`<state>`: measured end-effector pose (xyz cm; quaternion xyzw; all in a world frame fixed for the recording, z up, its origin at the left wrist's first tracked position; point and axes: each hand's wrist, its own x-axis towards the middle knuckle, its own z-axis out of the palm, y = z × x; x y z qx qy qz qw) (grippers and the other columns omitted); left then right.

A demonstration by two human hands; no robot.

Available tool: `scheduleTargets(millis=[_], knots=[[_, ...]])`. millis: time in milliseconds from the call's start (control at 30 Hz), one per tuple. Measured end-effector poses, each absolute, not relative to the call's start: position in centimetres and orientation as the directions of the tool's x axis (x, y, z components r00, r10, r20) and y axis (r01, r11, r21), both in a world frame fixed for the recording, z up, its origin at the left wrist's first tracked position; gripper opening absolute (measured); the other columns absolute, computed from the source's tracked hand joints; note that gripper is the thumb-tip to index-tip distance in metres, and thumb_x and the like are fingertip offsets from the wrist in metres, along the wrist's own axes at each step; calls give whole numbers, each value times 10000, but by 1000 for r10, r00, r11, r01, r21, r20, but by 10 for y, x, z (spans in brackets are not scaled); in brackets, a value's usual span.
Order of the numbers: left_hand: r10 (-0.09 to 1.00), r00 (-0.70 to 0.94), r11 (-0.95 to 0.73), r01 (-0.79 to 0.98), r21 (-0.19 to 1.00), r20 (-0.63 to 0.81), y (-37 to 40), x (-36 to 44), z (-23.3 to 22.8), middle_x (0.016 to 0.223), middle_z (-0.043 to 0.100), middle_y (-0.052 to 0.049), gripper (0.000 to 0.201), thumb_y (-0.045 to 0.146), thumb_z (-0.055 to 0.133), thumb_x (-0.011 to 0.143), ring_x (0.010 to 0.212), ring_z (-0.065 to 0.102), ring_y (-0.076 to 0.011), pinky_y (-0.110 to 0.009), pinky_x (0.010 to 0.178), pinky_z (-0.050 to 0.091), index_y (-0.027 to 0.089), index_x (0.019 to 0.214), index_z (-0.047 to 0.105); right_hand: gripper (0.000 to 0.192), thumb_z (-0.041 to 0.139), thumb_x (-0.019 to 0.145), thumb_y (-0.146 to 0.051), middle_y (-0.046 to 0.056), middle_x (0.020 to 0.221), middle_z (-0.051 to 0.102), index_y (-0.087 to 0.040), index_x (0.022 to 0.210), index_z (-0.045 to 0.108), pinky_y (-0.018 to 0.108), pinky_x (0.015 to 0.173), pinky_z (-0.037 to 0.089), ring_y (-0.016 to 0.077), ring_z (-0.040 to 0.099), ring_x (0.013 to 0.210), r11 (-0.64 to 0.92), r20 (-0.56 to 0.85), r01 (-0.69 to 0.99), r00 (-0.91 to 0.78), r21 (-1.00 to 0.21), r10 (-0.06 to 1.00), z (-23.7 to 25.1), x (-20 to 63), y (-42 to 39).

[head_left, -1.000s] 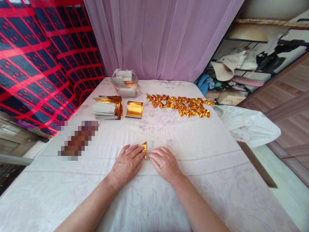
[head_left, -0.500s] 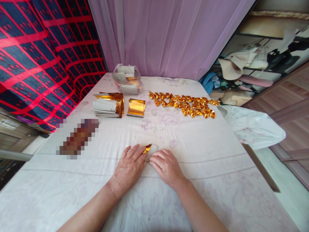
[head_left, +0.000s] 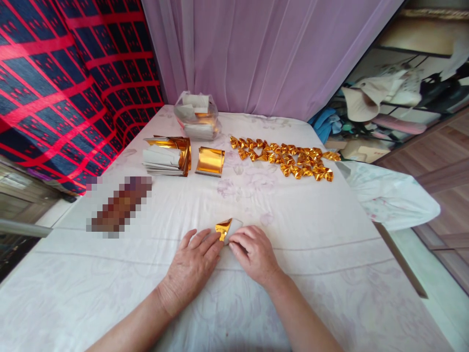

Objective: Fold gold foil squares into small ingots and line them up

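On the cloth-covered table in front of me lies a partly folded sheet of gold foil paper (head_left: 224, 229), gold on one face and pale grey on the other. My left hand (head_left: 196, 259) lies flat at its left, fingers stretched out and the fingertips on the paper's lower left edge. My right hand (head_left: 254, 253) pinches the paper's right side between thumb and fingers. Beyond the hands sit a small stack of gold foil sheets (head_left: 210, 161) and a larger stack of foil paper (head_left: 163, 160), its grey side showing.
Several folded gold foil pieces (head_left: 287, 155) lie in rows at the back right. A clear plastic bag (head_left: 198, 117) of foil paper stands at the back. A blurred-out brown object (head_left: 122, 205) lies at left. A white bag (head_left: 394, 193) hangs beyond the right edge, near cluttered shelves (head_left: 388, 93).
My left hand has slid slightly down and left, uncovering more of the gold side. My right hand keeps its pinch. The camera view has shifted a little.
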<state>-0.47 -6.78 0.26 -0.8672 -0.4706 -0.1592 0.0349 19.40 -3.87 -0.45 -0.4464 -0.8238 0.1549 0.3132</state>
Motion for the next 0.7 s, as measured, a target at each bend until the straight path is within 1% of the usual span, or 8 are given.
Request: scheduleTargets(millis=[100, 200, 367, 500, 700], knots=[[807, 508, -553, 829, 82, 301, -70, -5, 5, 1217, 670, -9, 235, 266, 505, 945, 1155, 567, -221, -440, 1018, 348, 267, 1148, 623, 115, 563, 889, -191, 34, 869, 648, -216, 866, 673, 333, 770, 433, 179, 564, 831, 553, 379, 627, -403, -548, 833, -3, 195, -39], [817, 499, -542, 836, 89, 290, -69, -4, 6, 1224, 666, -9, 227, 267, 519, 937, 1154, 566, -222, -441, 1026, 345, 266, 1135, 631, 116, 568, 886, -186, 32, 849, 646, -212, 833, 668, 327, 753, 434, 177, 562, 816, 548, 385, 633, -391, -546, 836, -3, 197, -38], [821, 479, -538, 832, 138, 312, -69, -3, 5, 1198, 674, -23, 222, 260, 497, 946, 1145, 565, -211, -432, 1043, 333, 255, 1107, 650, 120, 584, 890, -212, 34, 836, 646, -213, 804, 668, 321, 758, 441, 174, 574, 811, 538, 396, 661, -371, -523, 840, -5, 196, -38], [817, 497, -557, 811, 179, 293, -68, -6, 6, 1198, 672, -40, 258, 255, 459, 961, 1171, 549, -224, -440, 1036, 342, 252, 1134, 650, 132, 592, 896, -240, 31, 817, 644, -212, 786, 660, 323, 751, 438, 175, 575, 797, 512, 390, 687, -344, -515, 854, -6, 195, -38], [813, 493, -563, 800, 207, 308, -67, -8, 6, 1195, 681, -28, 253, 246, 460, 963, 1159, 564, -229, -445, 1024, 341, 244, 1134, 647, 154, 552, 914, -235, 37, 834, 643, -215, 809, 663, 331, 762, 441, 182, 569, 821, 498, 364, 687, -346, -529, 865, -6, 195, -38]])
